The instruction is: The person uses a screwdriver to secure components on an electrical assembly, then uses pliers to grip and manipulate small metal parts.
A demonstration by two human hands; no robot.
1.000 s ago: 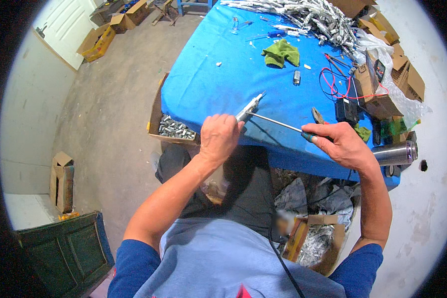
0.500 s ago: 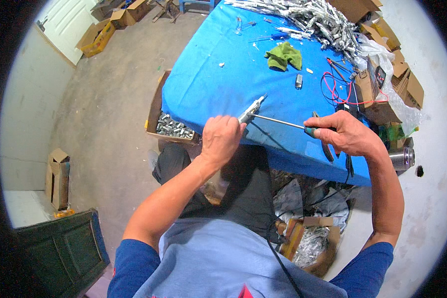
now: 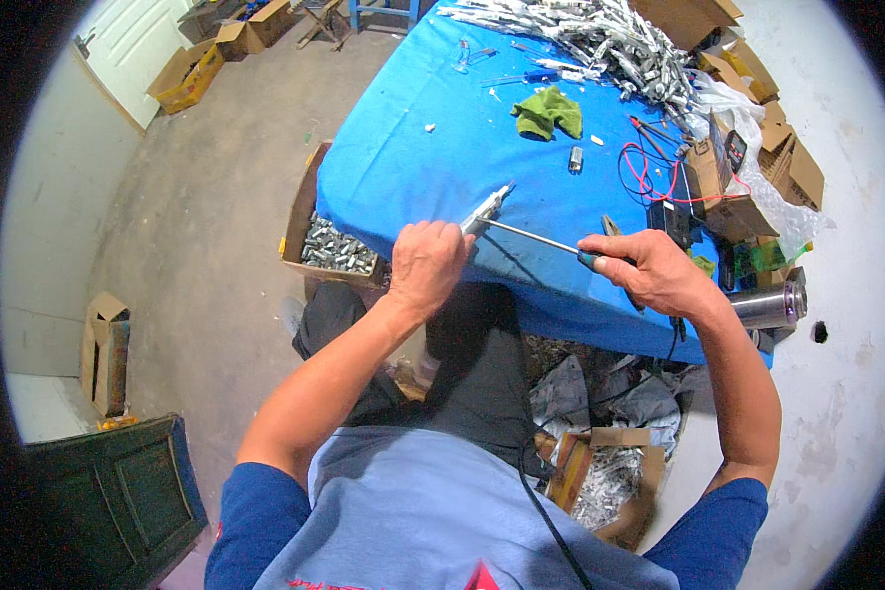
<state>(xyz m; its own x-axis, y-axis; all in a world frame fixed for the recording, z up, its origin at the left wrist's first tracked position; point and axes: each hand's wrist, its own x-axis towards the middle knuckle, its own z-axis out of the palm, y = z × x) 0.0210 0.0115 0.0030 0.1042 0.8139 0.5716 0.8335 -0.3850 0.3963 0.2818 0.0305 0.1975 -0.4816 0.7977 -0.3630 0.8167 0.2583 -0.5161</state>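
Closed around a slim silver-white metal part [image 3: 488, 206], my left hand [image 3: 429, 264] is at the near edge of the blue-covered table [image 3: 393, 147]. The part's narrow dark end points away from me, and its near end is hidden in the fist. My right hand [image 3: 654, 270] grips the dark handle of a screwdriver [image 3: 536, 237]. Its long thin shaft slants leftward, with the tip at the side of the part beside my left fingers. Whether the tip sits in a slot or only touches the surface, I cannot tell.
A green cloth [image 3: 548, 112] and a small metal block [image 3: 575, 159] lie beyond my hands. Similar silver parts [image 3: 629, 44] are heaped at the far side. A box of metal pieces [image 3: 336, 246] stands left; red wire [image 3: 642, 177] and a steel flask [image 3: 769, 306] are right.
The whole view has shifted slightly. My right hand is a little closer to the left, and the screwdriver shaft slants more steeply. Both grips are the same.
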